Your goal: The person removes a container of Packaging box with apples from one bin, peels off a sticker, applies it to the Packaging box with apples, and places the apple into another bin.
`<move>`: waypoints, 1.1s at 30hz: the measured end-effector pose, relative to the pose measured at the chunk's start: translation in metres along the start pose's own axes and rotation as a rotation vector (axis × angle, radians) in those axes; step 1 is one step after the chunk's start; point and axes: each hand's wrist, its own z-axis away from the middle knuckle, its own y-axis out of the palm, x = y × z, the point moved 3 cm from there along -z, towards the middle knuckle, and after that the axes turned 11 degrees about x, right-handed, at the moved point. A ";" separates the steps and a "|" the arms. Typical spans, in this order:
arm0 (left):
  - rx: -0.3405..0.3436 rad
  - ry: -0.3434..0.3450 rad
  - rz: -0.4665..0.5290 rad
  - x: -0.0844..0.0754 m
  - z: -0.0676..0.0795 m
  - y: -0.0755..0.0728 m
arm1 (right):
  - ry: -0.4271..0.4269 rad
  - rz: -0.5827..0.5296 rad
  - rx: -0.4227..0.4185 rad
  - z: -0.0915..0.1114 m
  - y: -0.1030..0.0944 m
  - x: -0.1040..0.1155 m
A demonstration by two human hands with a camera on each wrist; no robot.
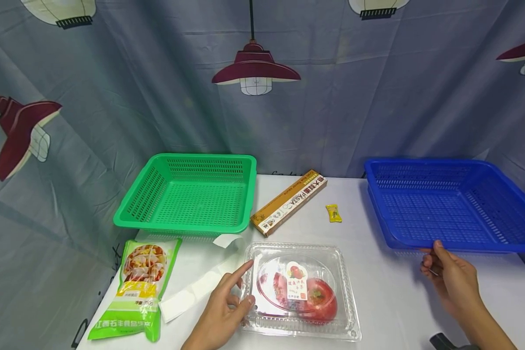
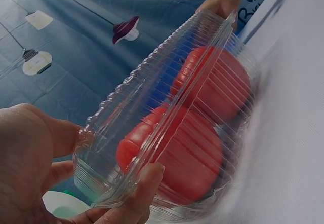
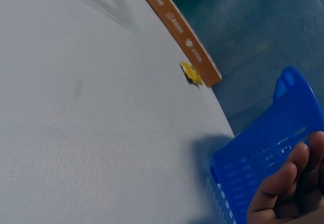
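A clear plastic clamshell box with red round fruit inside lies on the table in front of me. My left hand grips its left edge; in the left wrist view the thumb and fingers lie on opposite sides of the plastic rim. A label shows on the lid. Off to the right, my right hand pinches the front rim of a blue basket, thumb on top and the other fingers curled below. The right wrist view shows curled fingers against the basket, but no thumb.
A green basket stands at the back left. Between the baskets lie a long pasta carton and a small yellow packet. At front left are a green food bag and a white paper strip. Curtains hang behind.
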 end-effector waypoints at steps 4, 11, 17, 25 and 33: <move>-0.006 0.007 0.002 0.000 0.000 0.001 | -0.007 -0.025 0.023 0.000 -0.001 0.000; -0.007 0.016 0.029 0.000 -0.003 0.005 | -0.016 -0.019 0.035 -0.001 -0.002 0.000; -0.008 0.044 0.042 -0.005 -0.006 0.006 | -0.009 0.015 0.037 0.000 -0.001 -0.001; -0.002 0.080 0.047 -0.017 -0.015 0.009 | -0.015 0.021 0.035 0.000 -0.001 -0.002; 0.012 0.108 0.027 -0.032 -0.028 0.011 | -0.014 0.021 0.030 -0.001 -0.002 -0.003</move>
